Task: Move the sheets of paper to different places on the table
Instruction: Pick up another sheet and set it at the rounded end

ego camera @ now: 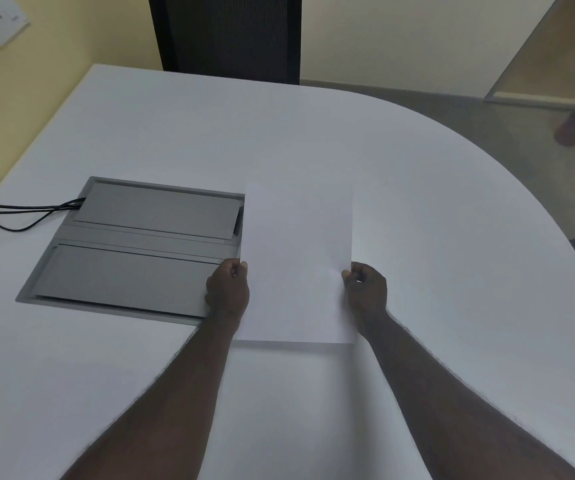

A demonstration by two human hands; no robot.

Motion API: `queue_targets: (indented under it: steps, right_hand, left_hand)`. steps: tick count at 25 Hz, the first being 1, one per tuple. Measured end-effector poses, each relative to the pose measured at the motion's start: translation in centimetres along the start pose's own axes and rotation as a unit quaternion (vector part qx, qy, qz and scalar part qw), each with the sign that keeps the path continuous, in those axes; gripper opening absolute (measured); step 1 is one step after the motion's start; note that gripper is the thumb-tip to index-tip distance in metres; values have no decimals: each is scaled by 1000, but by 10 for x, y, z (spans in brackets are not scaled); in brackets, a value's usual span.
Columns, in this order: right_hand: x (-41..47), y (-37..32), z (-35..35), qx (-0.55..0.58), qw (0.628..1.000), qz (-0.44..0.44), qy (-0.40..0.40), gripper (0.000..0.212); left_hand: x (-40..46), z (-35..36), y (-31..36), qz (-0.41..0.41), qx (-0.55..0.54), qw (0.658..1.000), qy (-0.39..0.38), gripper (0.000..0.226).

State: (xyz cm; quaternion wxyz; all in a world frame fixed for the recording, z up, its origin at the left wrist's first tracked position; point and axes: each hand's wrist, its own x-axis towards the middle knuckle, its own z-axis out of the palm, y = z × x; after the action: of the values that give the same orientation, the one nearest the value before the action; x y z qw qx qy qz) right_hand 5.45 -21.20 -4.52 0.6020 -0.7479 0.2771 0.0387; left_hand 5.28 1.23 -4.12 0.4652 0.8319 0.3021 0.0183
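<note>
A white sheet of paper (296, 258) is held just above the white table (435, 209), near its middle, casting a shadow along its near edge. My left hand (227, 289) pinches the sheet's left edge. My right hand (365, 289) pinches its right edge. The sheet's left edge overlaps the right end of a grey cable box. Whether it is a single sheet or a thin stack, I cannot tell. No other sheets show on the table.
A grey recessed cable box (133, 247) with two flaps sits in the table on the left, with black cables (19, 209) running off its left side. A dark chair back (227, 32) stands behind the far edge. The table's right edge curves round.
</note>
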Motion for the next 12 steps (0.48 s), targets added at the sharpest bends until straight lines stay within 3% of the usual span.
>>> queue_targets:
  steps: [6,9,12]
  right_hand:
    - [-23,-24,-23,31,999,-33,-7,17]
    - [-37,-35,-38,59,997,-31,-24,32]
    - [-55,-48,-56,94,994,-27,-55,21]
  left_hand:
    - [-32,-25,19,30,-88,996,7,21]
    - [-54,-39,29,35,-112,993,5,20]
    - [-84,-55,41,45,-126,991,22,15]
